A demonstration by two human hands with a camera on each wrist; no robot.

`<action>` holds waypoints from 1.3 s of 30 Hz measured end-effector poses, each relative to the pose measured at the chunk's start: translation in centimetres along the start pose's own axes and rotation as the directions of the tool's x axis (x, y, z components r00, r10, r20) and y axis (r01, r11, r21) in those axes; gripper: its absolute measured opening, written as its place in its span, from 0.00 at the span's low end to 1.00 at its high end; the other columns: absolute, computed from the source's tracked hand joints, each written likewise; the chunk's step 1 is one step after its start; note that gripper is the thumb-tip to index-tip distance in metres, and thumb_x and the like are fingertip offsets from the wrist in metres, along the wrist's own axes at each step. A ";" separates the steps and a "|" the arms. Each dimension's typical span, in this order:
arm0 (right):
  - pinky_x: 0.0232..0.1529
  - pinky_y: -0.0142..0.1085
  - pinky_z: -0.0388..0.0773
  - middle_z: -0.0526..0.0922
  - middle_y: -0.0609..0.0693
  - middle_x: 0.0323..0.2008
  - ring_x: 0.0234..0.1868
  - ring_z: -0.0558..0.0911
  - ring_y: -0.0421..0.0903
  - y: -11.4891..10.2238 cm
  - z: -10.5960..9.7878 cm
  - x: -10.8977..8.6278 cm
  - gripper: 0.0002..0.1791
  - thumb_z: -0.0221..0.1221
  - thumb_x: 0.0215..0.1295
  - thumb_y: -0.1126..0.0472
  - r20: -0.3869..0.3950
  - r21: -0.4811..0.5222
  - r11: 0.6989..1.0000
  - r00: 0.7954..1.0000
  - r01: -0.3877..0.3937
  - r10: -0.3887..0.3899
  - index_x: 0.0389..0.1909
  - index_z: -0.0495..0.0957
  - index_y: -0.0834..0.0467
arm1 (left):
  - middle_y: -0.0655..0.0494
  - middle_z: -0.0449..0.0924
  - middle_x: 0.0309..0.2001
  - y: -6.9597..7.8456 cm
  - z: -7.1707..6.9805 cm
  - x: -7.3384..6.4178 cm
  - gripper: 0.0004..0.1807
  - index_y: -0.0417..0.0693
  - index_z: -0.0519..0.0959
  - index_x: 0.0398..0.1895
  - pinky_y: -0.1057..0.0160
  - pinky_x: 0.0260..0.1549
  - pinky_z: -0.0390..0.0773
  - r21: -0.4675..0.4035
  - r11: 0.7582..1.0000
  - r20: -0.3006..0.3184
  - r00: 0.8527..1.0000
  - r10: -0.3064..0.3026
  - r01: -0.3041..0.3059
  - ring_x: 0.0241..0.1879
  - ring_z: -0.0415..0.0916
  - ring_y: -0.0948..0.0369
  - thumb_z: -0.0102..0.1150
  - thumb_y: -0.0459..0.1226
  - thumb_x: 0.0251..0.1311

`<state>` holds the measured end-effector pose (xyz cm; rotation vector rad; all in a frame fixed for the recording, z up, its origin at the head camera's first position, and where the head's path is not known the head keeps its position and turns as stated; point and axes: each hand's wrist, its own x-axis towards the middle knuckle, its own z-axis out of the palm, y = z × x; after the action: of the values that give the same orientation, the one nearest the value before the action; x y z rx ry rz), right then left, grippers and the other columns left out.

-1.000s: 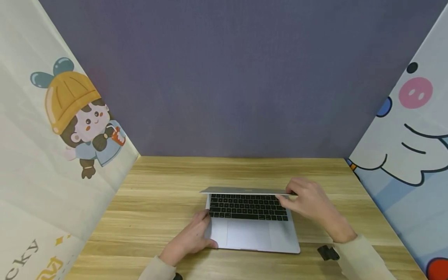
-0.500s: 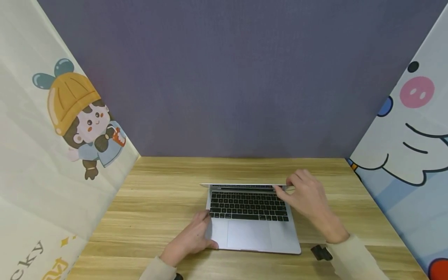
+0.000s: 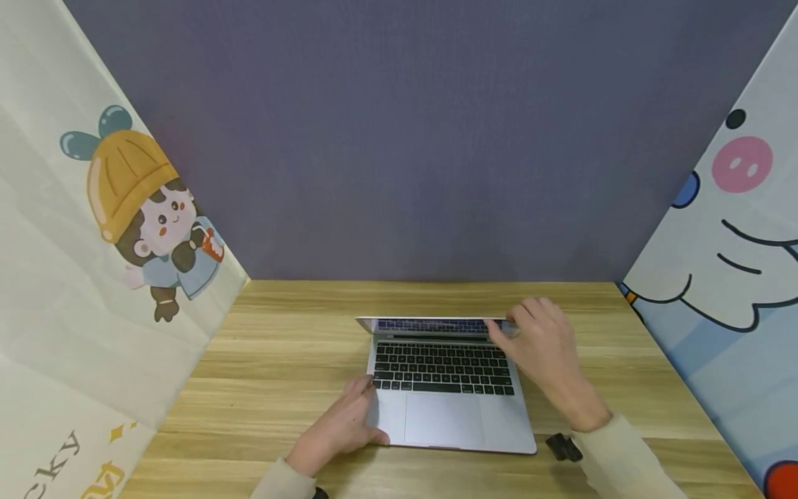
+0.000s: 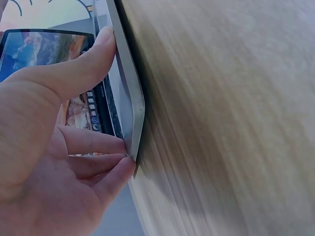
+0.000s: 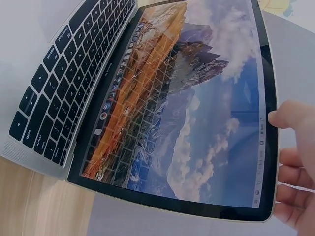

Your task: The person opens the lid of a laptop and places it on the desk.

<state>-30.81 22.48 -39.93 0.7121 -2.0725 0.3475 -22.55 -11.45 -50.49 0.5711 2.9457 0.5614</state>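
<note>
A silver laptop [image 3: 444,419] lies on the wooden table with its lid [image 3: 430,325] raised. In the right wrist view the lit screen [image 5: 216,123] shows mountains and a cloudy sky. My right hand [image 3: 547,343] pinches the top edge of the lid near its right corner, thumb on the screen side and fingers behind. At the left of the base, my left hand [image 3: 343,419] grips the front corner. The left wrist view has its thumb [image 4: 91,61] along one edge and the other fingertips [image 4: 123,164] against the side.
The wooden table [image 3: 268,360] extends around the laptop. Behind it rises a dark grey-purple panel [image 3: 424,138]. Cartoon-printed cloths hang at the left [image 3: 50,277] and right [image 3: 723,291]. A small black object [image 3: 564,447] sits beside the right sleeve [image 3: 623,450].
The lid has tilted up and back, baring more keyboard and part of the screen. My right hand has moved with its edge, away from me and slightly left. The left hand stays put.
</note>
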 end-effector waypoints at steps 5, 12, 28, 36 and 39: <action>0.22 0.44 0.73 0.81 0.56 0.21 0.22 0.75 0.54 0.1 0.1 0.5 0.21 0.66 0.57 0.49 -0.012 -0.026 1.000 1.000 -0.002 0.002 0.21 0.81 0.65 | 0.30 0.64 0.70 0.2 -0.2 -0.1 0.54 0.22 0.73 0.61 0.45 0.68 0.67 0.006 1.000 0.005 1.000 -0.004 0.004 0.69 0.62 0.39 0.79 0.56 0.40; 0.24 0.46 0.78 0.83 0.58 0.23 0.24 0.78 0.56 0.5 0.6 1.6 0.18 0.72 0.53 0.53 -0.036 -0.052 0.999 0.999 0.002 -0.004 0.23 0.82 0.66 | 0.31 0.64 0.70 0.4 -0.4 -0.2 0.54 0.22 0.73 0.61 0.45 0.69 0.67 0.000 1.000 0.017 1.000 -0.021 0.021 0.69 0.62 0.39 0.80 0.56 0.40; 0.20 0.43 0.73 0.83 0.56 0.24 0.22 0.75 0.54 2.0 1.9 3.6 0.20 0.75 0.53 0.50 0.037 -0.086 0.995 0.998 -0.056 0.059 0.23 0.82 0.64 | 0.30 0.63 0.70 0.3 -0.4 0.0 0.54 0.21 0.72 0.62 0.45 0.69 0.66 -0.005 1.000 0.021 1.000 -0.018 0.018 0.69 0.62 0.38 0.79 0.56 0.41; 0.22 0.44 0.74 0.83 0.56 0.25 0.24 0.76 0.55 2.8 2.7 4.3 0.21 0.74 0.55 0.48 0.062 -0.104 0.992 0.995 -0.077 0.084 0.25 0.83 0.63 | 0.30 0.63 0.71 0.5 -0.4 0.0 0.54 0.22 0.72 0.62 0.45 0.69 0.66 -0.007 0.999 0.036 0.999 -0.035 0.036 0.69 0.61 0.39 0.79 0.56 0.41; 0.22 0.44 0.74 0.83 0.56 0.25 0.24 0.76 0.55 3.0 3.0 4.6 0.21 0.74 0.57 0.48 0.071 -0.107 0.991 0.994 -0.075 0.083 0.26 0.83 0.63 | 0.30 0.63 0.71 0.4 -0.4 0.0 0.54 0.22 0.72 0.62 0.45 0.69 0.66 -0.005 0.999 0.037 0.999 -0.035 0.035 0.69 0.61 0.39 0.79 0.56 0.41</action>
<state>-36.63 21.77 -37.72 0.5903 -2.1773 0.2580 -22.44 -11.22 -49.93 0.5226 2.9125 0.5500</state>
